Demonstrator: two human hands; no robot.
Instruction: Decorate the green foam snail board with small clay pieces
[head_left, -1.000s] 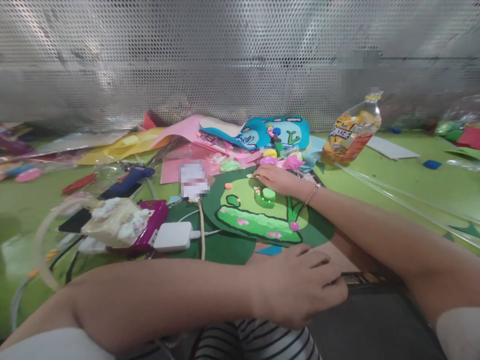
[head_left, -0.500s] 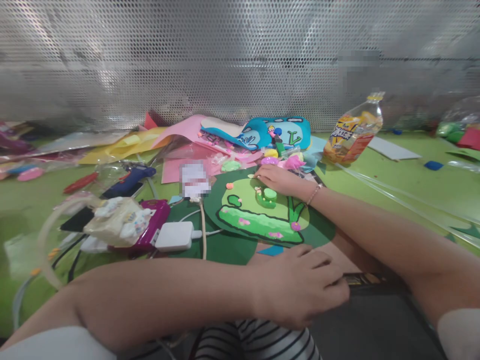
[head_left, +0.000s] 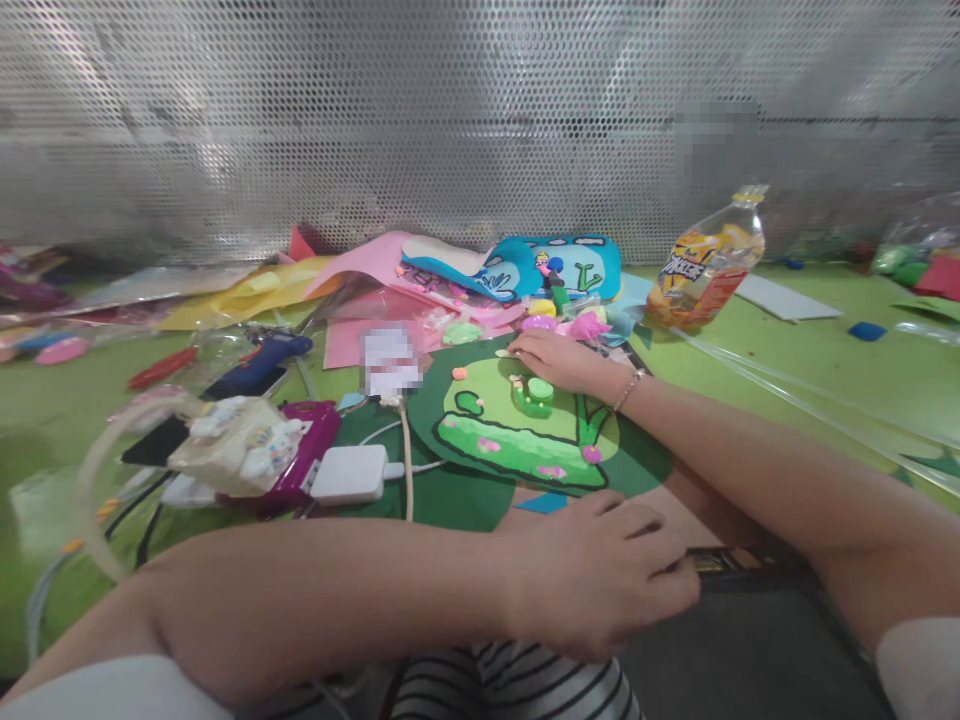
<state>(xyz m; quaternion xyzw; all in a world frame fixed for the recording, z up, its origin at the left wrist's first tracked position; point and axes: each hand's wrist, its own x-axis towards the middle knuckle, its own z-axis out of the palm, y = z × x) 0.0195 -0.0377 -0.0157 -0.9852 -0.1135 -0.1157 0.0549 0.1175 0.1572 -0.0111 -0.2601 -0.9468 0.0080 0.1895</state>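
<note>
A green picture (head_left: 525, 450) with dark outlines, pink flowers and a snail-like clay figure (head_left: 534, 392) lies on a dark green sheet (head_left: 465, 505). My right hand (head_left: 555, 360) rests over the picture's far edge. Its fingers are bent together, with the fingertips at a small pale green piece (head_left: 503, 353); how they grip it is partly hidden. Near the table's front edge my left hand (head_left: 600, 570) rests palm down, fingers slightly bent and apart, with nothing visible in it. A blue paper scrap (head_left: 543, 502) lies just beyond that hand.
To the left are a white charger (head_left: 349, 473), a tissue pack (head_left: 236, 445), cables and a blue glue gun (head_left: 270, 355). Behind the picture lie coloured sheets and a blue craft picture (head_left: 592, 265). A plastic bottle (head_left: 701, 265) leans at the right, before a perforated metal panel (head_left: 480, 120).
</note>
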